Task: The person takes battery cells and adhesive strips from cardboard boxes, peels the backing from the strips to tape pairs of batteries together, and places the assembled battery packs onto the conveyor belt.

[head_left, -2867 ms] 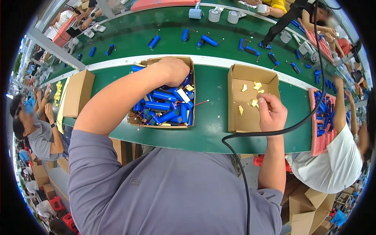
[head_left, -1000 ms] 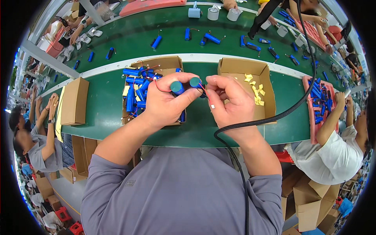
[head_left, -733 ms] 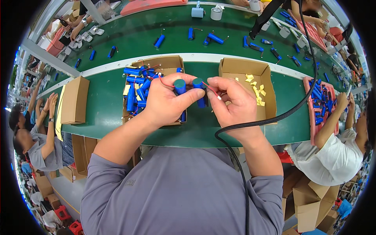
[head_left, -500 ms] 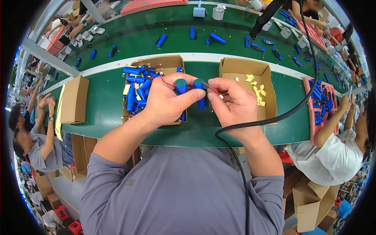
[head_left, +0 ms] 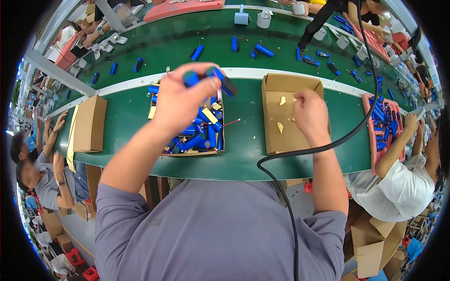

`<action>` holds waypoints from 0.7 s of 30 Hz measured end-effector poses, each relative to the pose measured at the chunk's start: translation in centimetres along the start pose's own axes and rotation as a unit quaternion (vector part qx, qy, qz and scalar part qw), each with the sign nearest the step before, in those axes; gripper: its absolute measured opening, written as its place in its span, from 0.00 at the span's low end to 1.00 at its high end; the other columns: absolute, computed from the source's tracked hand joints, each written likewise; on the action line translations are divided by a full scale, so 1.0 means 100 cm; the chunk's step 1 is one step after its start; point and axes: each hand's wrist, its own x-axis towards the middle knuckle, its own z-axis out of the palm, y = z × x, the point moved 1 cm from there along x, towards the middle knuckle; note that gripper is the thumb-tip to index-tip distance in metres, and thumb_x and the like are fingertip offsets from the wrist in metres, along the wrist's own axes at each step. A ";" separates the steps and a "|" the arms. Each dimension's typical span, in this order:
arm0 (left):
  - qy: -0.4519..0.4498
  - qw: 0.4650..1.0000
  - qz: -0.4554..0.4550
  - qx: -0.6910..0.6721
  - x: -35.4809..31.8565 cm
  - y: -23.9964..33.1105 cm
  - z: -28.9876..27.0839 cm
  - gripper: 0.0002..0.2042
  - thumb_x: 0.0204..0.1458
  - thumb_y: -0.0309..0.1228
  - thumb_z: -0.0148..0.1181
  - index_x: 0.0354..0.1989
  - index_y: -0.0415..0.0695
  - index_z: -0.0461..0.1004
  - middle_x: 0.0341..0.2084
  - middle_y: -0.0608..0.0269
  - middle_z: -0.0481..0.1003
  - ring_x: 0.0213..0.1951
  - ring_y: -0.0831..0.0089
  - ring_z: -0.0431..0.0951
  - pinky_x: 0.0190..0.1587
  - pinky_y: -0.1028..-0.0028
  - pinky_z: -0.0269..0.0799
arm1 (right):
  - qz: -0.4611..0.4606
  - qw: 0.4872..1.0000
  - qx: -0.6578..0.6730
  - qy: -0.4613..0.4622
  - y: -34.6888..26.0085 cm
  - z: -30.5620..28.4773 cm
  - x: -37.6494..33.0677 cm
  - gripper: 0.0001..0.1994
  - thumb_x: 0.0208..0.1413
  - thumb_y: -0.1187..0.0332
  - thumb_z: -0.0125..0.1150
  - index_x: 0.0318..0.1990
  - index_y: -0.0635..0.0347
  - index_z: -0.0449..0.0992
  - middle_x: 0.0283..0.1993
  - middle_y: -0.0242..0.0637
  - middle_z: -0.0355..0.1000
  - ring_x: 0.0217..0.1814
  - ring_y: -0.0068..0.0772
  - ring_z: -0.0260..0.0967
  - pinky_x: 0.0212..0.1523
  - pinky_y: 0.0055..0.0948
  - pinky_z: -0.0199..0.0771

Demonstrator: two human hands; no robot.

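Note:
My left hand is closed around two blue cylindrical battery packs, raised over the far part of a cardboard box. One battery pack leans out past the fingertips; a green end of the other shows between the fingers. Below the hand, the left cardboard box is filled with blue batteries, thin wires and pale yellow pieces. Over the right cardboard box, my right hand is closed with its fingertips pinched together; what they hold, if anything, I cannot make out. Small yellow paper pieces lie in that box.
A black cable hangs across near my right forearm. Beyond the white rail, a green belt carries scattered batteries and white housings. A closed carton stands at left; a pink tray of batteries lies at right beside a co-worker.
My right hand has left the battery's wire and moved right, over the box of yellow pieces. My left hand has lifted away and to the left with both battery packs.

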 end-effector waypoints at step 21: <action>-0.119 0.887 -0.200 -0.398 0.008 0.017 0.043 0.18 0.52 0.32 0.43 0.48 0.35 0.67 0.35 0.58 0.70 0.37 0.67 0.71 0.40 0.67 0.69 | 0.004 0.968 0.250 -0.013 -0.055 -0.026 -0.015 0.10 0.47 0.68 0.57 0.37 0.62 0.72 0.31 0.46 0.71 0.35 0.49 0.70 0.33 0.40 0.71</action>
